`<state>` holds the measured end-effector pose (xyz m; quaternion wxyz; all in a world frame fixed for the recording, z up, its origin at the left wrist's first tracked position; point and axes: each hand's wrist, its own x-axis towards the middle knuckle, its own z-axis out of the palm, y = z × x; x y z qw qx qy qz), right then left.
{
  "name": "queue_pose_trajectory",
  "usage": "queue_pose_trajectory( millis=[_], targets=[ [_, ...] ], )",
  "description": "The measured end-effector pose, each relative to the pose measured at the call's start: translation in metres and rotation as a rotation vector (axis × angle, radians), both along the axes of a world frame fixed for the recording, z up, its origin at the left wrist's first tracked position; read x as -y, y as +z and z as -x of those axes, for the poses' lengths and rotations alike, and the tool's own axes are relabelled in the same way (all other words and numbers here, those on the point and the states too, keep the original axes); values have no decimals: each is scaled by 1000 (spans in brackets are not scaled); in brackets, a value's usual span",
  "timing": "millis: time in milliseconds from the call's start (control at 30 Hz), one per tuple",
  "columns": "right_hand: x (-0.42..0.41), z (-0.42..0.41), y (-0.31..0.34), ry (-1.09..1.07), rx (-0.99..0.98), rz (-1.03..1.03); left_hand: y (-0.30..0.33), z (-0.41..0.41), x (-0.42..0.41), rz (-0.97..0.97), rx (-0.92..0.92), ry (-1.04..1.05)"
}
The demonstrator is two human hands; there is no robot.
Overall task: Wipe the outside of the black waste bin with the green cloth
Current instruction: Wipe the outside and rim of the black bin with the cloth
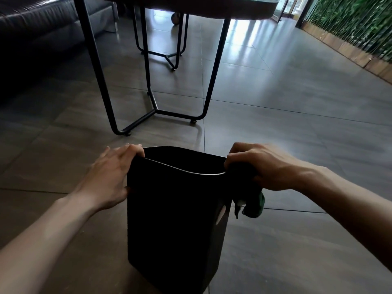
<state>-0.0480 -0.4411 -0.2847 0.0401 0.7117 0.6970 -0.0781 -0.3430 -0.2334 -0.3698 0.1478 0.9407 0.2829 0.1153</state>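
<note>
Two bare hands held a black waste bin (174,213) standing on a dark, glossy tiled floor (297,128), before a table (244,11) on thin black metal legs, with a dark sofa (36,24) far left and a green plant wall (356,24) far right. The left hand (110,177) gripped the bin's left rim, fingers curled over its edge. The right hand (265,166) clutched the green cloth (254,202) against the right rim; most of the cloth was in shadow, and the bin's base was cut off.
</note>
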Motion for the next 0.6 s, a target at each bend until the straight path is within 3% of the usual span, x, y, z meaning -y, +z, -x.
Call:
queue_pose_trajectory(
  millis=[100, 233, 300, 433, 600],
  targets=[
    [5, 11, 8, 14, 49, 7, 9, -6, 6, 5, 38, 12],
    [5, 27, 22, -14, 68, -11, 33, -21, 28, 168, 360, -145],
    [2, 34, 28, -39, 78, -19, 45, -28, 45, 230, 427, -253],
    [-11, 48, 35, -101, 114, -43, 46, -36, 75, 143, 349, -360],
    [-22, 58, 29, -143, 121, -115, 30, -42, 73, -18, 228, -261]
  ],
)
